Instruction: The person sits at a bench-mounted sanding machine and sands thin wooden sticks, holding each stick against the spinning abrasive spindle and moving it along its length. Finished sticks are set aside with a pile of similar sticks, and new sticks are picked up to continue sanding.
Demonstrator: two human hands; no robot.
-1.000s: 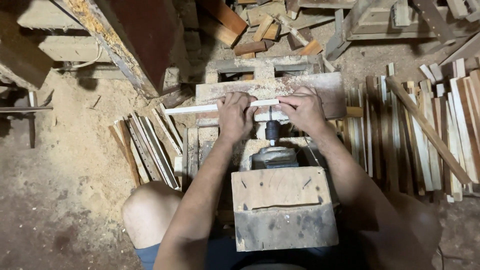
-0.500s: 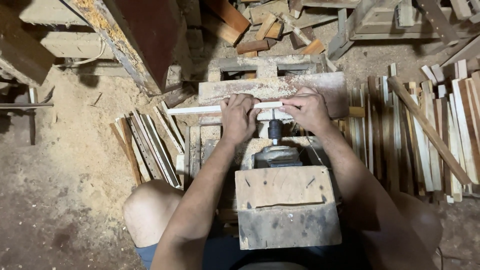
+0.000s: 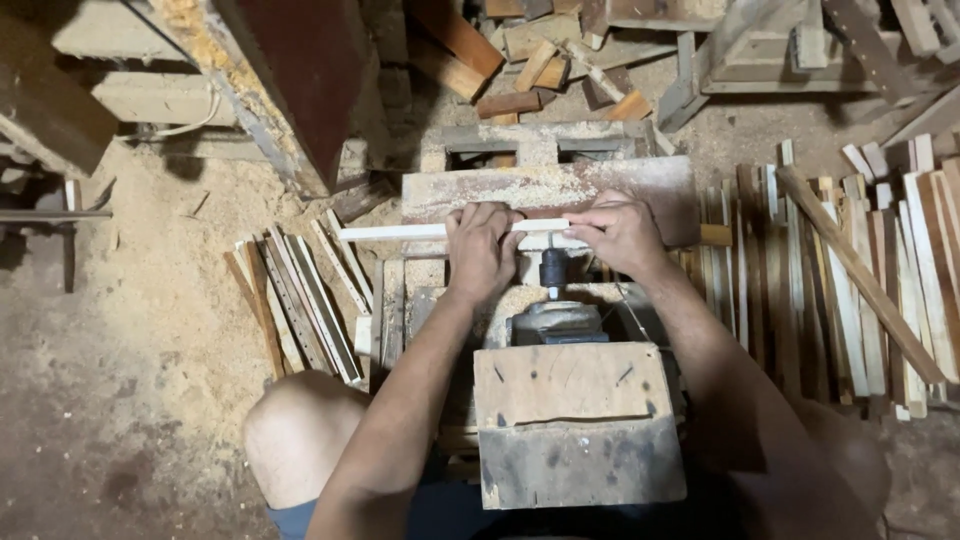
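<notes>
Sawdust floor (image 3: 130, 330), wood scraps at 12. Left hand (image 3: 482, 250) and right hand (image 3: 622, 232) both clamp a pale wooden stick (image 3: 400, 231) at centre, against a small table (image 3: 545, 187); dark spindle (image 3: 553, 270) just under it. Slat piles at 9 (image 3: 300, 300) and 3 (image 3: 850, 290); wooden box (image 3: 575, 420) at 6.

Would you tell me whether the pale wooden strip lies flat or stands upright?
Flat: the strip runs level between left hand and right hand.

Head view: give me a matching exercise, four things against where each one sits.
Things:
1 pale wooden strip
2 wooden box
3 sawdust heap
4 stack of slats

Places:
A floor, person's left
B gripped by left hand and right hand
C floor, person's right
D nearest the camera, below the hands

Pairs: 1-B, 2-D, 3-A, 4-C
</notes>
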